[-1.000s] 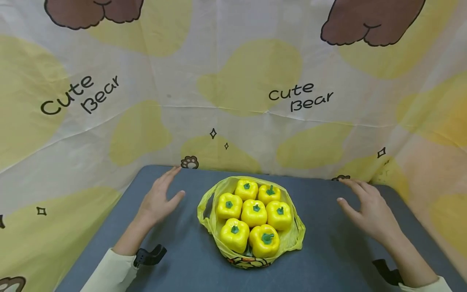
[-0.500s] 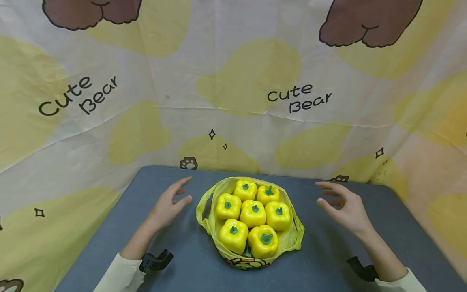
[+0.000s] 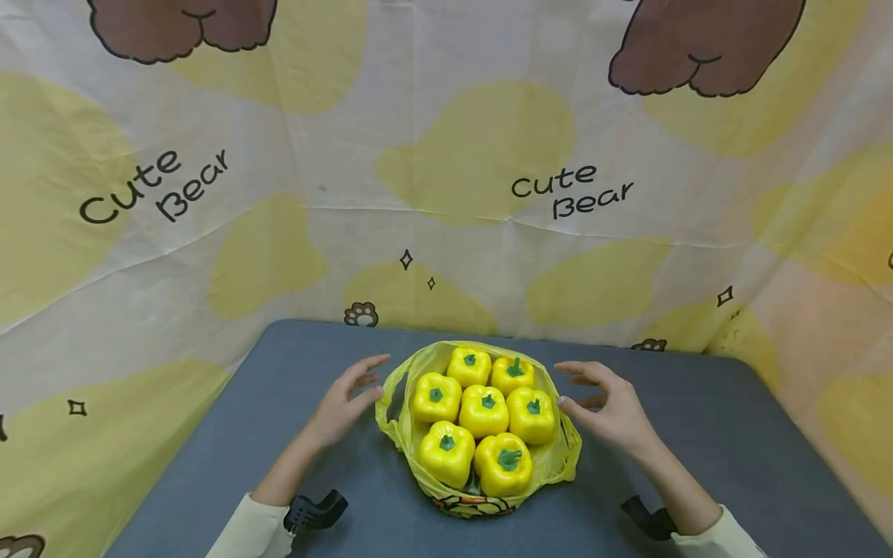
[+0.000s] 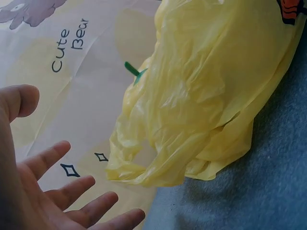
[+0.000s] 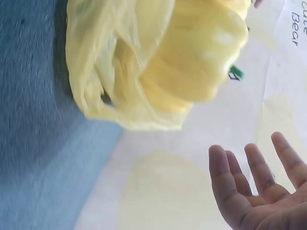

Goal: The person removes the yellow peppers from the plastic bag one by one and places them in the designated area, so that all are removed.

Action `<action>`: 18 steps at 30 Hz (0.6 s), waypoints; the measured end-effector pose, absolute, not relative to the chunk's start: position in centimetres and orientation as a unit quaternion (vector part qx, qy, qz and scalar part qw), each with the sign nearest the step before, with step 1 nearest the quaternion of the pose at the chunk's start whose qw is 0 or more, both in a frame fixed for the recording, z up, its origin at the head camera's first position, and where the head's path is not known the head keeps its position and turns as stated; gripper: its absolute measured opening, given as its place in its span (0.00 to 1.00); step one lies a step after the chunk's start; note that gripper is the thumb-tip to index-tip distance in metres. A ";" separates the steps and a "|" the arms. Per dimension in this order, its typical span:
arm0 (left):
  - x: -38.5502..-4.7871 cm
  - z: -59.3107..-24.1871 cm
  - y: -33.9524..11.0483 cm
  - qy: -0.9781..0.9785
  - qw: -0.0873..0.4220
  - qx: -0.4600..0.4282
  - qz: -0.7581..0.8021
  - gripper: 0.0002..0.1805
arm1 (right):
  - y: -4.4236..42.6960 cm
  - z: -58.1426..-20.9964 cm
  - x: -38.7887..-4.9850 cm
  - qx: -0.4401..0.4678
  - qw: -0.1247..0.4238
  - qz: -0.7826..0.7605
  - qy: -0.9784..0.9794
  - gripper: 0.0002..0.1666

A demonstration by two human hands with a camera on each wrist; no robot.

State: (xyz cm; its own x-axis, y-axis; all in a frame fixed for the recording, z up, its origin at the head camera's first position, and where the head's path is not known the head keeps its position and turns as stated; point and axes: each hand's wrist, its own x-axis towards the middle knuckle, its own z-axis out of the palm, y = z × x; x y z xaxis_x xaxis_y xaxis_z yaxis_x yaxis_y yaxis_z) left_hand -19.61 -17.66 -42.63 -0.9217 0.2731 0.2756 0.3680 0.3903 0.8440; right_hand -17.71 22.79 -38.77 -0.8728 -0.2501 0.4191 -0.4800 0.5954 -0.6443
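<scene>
Backdrop reads "Cute Bear" twice; left hand, right hand flank bag of peppers, fingers loosely spread.

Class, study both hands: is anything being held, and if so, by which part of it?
Nothing is held. The left hand and right hand are on either side of the yellow bag of peppers, gripping neither its handles nor its rim.
</scene>
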 end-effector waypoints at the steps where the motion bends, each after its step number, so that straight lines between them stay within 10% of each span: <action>1: -19.6 -42.7 -17.6 -0.831 0.044 -0.192 -0.520 0.26 | 22.6 -39.0 -17.8 0.205 0.140 0.399 -0.883 0.25; 18: -19.8 -44.0 -16.0 -0.827 0.034 -0.183 -0.530 0.27 | 19.9 -41.8 -18.7 0.183 0.112 0.367 -0.905 0.26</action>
